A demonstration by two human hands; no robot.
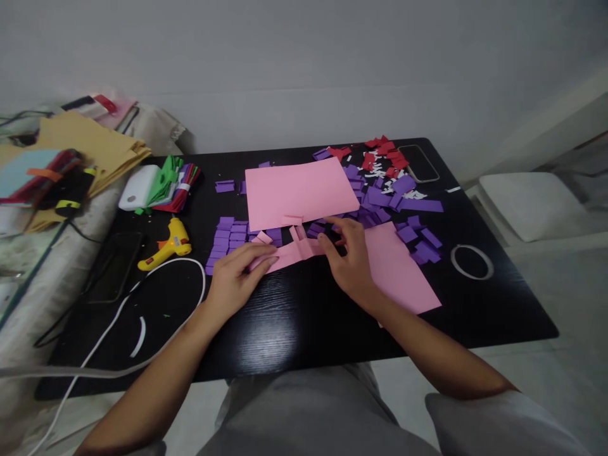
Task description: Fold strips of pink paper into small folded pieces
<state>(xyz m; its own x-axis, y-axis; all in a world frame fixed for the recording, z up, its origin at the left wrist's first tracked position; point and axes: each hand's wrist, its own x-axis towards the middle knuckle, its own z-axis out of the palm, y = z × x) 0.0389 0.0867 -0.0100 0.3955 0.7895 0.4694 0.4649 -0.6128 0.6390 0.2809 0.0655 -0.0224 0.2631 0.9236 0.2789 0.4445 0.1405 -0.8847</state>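
A folded strip of pink paper (pixel 291 255) lies between my two hands above the black table. My left hand (pixel 236 277) grips its left end, thumb in front and fingers behind. At the other end, my right hand (pixel 350 261) pinches the strip near its thumb; the index finger is stretched out above. Small folded pink pieces (pixel 297 232) lie just behind the strip. Beyond them is a large pink sheet (pixel 299 190). Another pink sheet (pixel 401 269) is partly covered by my right hand and forearm.
Folded purple paper pieces (pixel 228 237) lie left of the hands, with more at right. Red scraps (pixel 387 155) are at the back. A yellow glue gun (pixel 168 244), white cable (pixel 202 278), phone (pixel 114 267), green paper bundle (pixel 166 183) and tape ring (pixel 472 262) are on the table (pixel 323 342).
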